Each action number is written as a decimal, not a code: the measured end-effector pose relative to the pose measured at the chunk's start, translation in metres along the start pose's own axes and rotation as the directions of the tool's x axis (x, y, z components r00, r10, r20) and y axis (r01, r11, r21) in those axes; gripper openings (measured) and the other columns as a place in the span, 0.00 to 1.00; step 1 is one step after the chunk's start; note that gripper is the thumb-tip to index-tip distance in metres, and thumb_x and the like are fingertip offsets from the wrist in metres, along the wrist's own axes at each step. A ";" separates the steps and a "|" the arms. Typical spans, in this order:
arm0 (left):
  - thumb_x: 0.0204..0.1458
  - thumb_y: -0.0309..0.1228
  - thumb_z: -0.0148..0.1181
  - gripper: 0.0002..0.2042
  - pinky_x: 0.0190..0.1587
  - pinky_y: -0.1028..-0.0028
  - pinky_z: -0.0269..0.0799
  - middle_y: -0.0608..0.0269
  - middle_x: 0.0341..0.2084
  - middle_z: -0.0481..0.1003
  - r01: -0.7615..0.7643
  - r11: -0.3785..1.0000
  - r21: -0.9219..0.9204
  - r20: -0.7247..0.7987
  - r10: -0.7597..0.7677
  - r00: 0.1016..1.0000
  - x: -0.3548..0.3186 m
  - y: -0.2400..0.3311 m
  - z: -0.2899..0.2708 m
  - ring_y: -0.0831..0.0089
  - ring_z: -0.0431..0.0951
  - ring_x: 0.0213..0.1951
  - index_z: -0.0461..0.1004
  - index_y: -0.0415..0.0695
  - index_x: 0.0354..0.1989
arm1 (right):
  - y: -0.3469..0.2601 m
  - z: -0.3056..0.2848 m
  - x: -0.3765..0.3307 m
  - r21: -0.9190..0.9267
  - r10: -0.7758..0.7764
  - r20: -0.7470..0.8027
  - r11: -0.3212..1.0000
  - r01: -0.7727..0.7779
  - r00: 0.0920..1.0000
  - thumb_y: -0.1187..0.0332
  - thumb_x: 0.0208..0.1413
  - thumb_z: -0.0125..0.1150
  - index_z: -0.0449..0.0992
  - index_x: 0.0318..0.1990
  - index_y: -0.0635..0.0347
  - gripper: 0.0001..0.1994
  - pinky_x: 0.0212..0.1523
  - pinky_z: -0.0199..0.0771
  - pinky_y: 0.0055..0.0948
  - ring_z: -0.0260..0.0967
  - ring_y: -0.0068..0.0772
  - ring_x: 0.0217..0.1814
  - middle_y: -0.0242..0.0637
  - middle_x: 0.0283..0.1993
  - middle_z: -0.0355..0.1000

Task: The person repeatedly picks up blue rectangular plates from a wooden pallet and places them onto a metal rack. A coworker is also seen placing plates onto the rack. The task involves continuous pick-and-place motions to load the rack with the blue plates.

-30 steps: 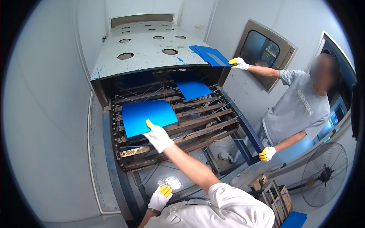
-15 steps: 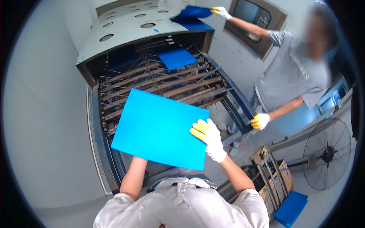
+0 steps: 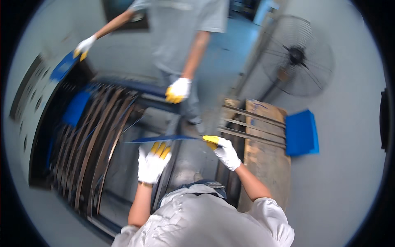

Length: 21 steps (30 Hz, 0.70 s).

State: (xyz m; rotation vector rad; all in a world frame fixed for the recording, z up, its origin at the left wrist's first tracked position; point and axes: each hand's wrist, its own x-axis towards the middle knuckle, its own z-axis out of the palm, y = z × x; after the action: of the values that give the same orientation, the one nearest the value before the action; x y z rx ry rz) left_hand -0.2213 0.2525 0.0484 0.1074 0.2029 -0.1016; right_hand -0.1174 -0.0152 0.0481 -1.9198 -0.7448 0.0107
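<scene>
A blue sheet [image 3: 181, 137] is turned nearly edge-on in front of me and shows as a thin, slightly bowed strip. At its right end, the yellow-tipped glove fingers of my right hand [image 3: 225, 151] are closed on the edge. My left hand [image 3: 153, 164], also in a white glove with yellow fingertips, has its fingers spread and stretched up against the sheet's near side. Whether the left fingertips grip it is hard to see. Both hands are somewhat blurred.
A slatted metal rack [image 3: 92, 140] runs left into a white oven-like housing [image 3: 31, 103]. Another blue sheet [image 3: 76, 108] lies on it. Across from me, a co-worker's gloved hand [image 3: 179, 90] rests near the rack's rail. Cardboard [image 3: 267, 164], blue sheets [image 3: 302, 132] and a fan [image 3: 297, 55] are right.
My view has swung right, away from the housing. The blue sheet has tipped from broad-face view to edge-on. My left hand, hidden beneath it before, now shows. The co-worker's far sheet has shifted on the housing.
</scene>
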 end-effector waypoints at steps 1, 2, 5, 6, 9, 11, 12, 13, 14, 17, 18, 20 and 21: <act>0.46 0.54 0.46 0.31 0.54 0.60 0.55 0.55 0.51 0.60 0.029 0.999 0.041 -0.084 -0.025 0.996 0.009 -0.016 -0.010 0.61 0.58 0.54 0.59 0.42 0.51 | -0.005 -0.019 -0.007 -0.022 0.232 -0.052 0.972 -0.234 0.971 0.72 0.45 0.54 0.72 0.38 0.62 0.11 0.35 0.66 0.31 0.67 0.41 0.34 0.42 0.35 0.71; 0.47 0.54 0.45 0.31 0.53 0.61 0.56 0.56 0.51 0.60 0.054 0.995 0.085 -0.189 -0.037 0.981 0.014 -0.032 -0.015 0.61 0.59 0.53 0.59 0.41 0.51 | 0.007 -0.041 -0.019 -0.089 0.223 -0.161 0.967 -0.239 0.961 0.70 0.46 0.54 0.72 0.37 0.63 0.10 0.34 0.66 0.30 0.67 0.39 0.33 0.42 0.34 0.71; 0.47 0.55 0.44 0.31 0.52 0.62 0.60 0.57 0.50 0.60 0.121 0.984 0.129 -0.274 -0.082 0.958 0.017 -0.067 -0.046 0.61 0.61 0.51 0.57 0.41 0.52 | 0.042 -0.101 -0.062 -0.008 0.308 -0.432 0.939 -0.345 0.848 0.68 0.47 0.55 0.70 0.34 0.66 0.10 0.32 0.65 0.27 0.64 0.30 0.30 0.38 0.30 0.70; 0.47 0.55 0.45 0.31 0.51 0.63 0.61 0.57 0.50 0.60 0.144 0.979 0.147 -0.294 -0.096 0.951 0.017 -0.076 -0.056 0.62 0.61 0.51 0.57 0.42 0.52 | 0.056 -0.120 -0.078 0.117 0.407 -0.511 0.906 -0.408 0.757 0.68 0.47 0.56 0.70 0.34 0.66 0.10 0.32 0.65 0.26 0.64 0.28 0.30 0.37 0.30 0.70; 0.47 0.54 0.45 0.31 0.49 0.63 0.63 0.58 0.49 0.61 0.187 0.967 0.174 -0.362 -0.114 0.925 0.023 -0.090 -0.084 0.62 0.62 0.50 0.57 0.42 0.52 | 0.113 -0.169 -0.120 0.276 0.458 -0.716 0.879 -0.389 0.527 0.70 0.48 0.53 0.70 0.30 0.67 0.08 0.27 0.65 0.25 0.64 0.22 0.27 0.34 0.25 0.69; 0.47 0.54 0.45 0.29 0.47 0.62 0.65 0.57 0.47 0.63 0.181 0.973 0.146 -0.438 -0.101 0.893 0.028 -0.097 -0.099 0.62 0.64 0.48 0.59 0.41 0.49 | 0.118 -0.205 -0.139 0.125 0.510 -0.750 0.735 -0.667 0.421 0.69 0.47 0.53 0.70 0.25 0.66 0.08 0.18 0.62 0.25 0.62 0.22 0.19 0.33 0.18 0.66; 0.47 0.54 0.45 0.29 0.46 0.62 0.65 0.57 0.46 0.64 0.191 0.970 0.147 -0.454 -0.106 0.885 0.032 -0.103 -0.101 0.62 0.65 0.47 0.60 0.41 0.48 | 0.128 -0.223 -0.149 0.231 0.525 -0.783 0.743 -0.628 0.333 0.68 0.47 0.54 0.69 0.23 0.65 0.09 0.15 0.59 0.24 0.60 0.21 0.15 0.32 0.16 0.64; 0.47 0.54 0.45 0.28 0.46 0.63 0.65 0.58 0.45 0.65 0.190 0.970 0.150 -0.468 -0.100 0.878 0.034 -0.107 -0.103 0.62 0.65 0.47 0.61 0.41 0.48 | 0.142 -0.238 -0.155 0.329 0.542 -0.802 0.753 -0.570 0.252 0.67 0.47 0.54 0.68 0.21 0.65 0.10 0.12 0.57 0.24 0.58 0.21 0.12 0.31 0.14 0.62; 0.47 0.54 0.45 0.28 0.46 0.63 0.66 0.58 0.45 0.65 0.185 0.970 0.155 -0.462 -0.094 0.882 0.036 -0.113 -0.104 0.63 0.65 0.47 0.61 0.41 0.48 | 0.155 -0.253 -0.160 0.403 0.549 -0.824 0.743 -0.535 0.142 0.67 0.47 0.55 0.68 0.21 0.65 0.10 0.12 0.57 0.25 0.58 0.22 0.12 0.32 0.15 0.62; 0.47 0.54 0.46 0.28 0.45 0.63 0.66 0.58 0.44 0.66 0.174 0.970 0.167 -0.461 -0.080 0.884 0.043 -0.122 -0.100 0.64 0.66 0.46 0.61 0.41 0.47 | 0.194 -0.298 -0.180 0.272 0.428 -0.898 0.719 -0.640 0.098 0.68 0.46 0.53 0.68 0.23 0.68 0.10 0.15 0.61 0.29 0.63 0.31 0.16 0.40 0.17 0.65; 0.47 0.54 0.46 0.28 0.45 0.63 0.66 0.58 0.44 0.66 0.166 0.971 0.170 -0.460 -0.071 0.885 0.044 -0.126 -0.099 0.64 0.66 0.46 0.61 0.42 0.47 | 0.199 -0.312 -0.179 0.165 0.356 -0.925 0.690 -0.704 0.133 0.67 0.46 0.52 0.68 0.24 0.69 0.11 0.19 0.63 0.32 0.65 0.36 0.19 0.43 0.19 0.67; 0.47 0.54 0.46 0.27 0.45 0.63 0.67 0.59 0.44 0.67 0.153 0.975 0.160 -0.469 -0.061 0.881 0.046 -0.132 -0.100 0.64 0.67 0.46 0.63 0.42 0.46 | 0.208 -0.334 -0.183 0.052 0.338 -0.928 0.535 -0.843 0.158 0.65 0.47 0.49 0.69 0.26 0.71 0.13 0.29 0.65 0.37 0.66 0.48 0.29 0.51 0.26 0.69; 0.47 0.53 0.47 0.26 0.44 0.62 0.67 0.59 0.43 0.68 0.150 0.978 0.147 -0.478 -0.062 0.876 0.047 -0.135 -0.102 0.64 0.67 0.45 0.64 0.43 0.45 | 0.216 -0.342 -0.185 -0.082 0.222 -0.956 0.420 -0.904 0.190 0.65 0.47 0.50 0.69 0.26 0.70 0.13 0.30 0.64 0.37 0.66 0.49 0.30 0.51 0.26 0.69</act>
State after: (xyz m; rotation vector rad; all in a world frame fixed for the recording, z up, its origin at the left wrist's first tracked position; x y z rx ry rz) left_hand -0.2103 0.1265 -0.0737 0.3037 0.6914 -0.2044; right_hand -0.0493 -0.4487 -0.0278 -2.3696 1.0036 -0.7832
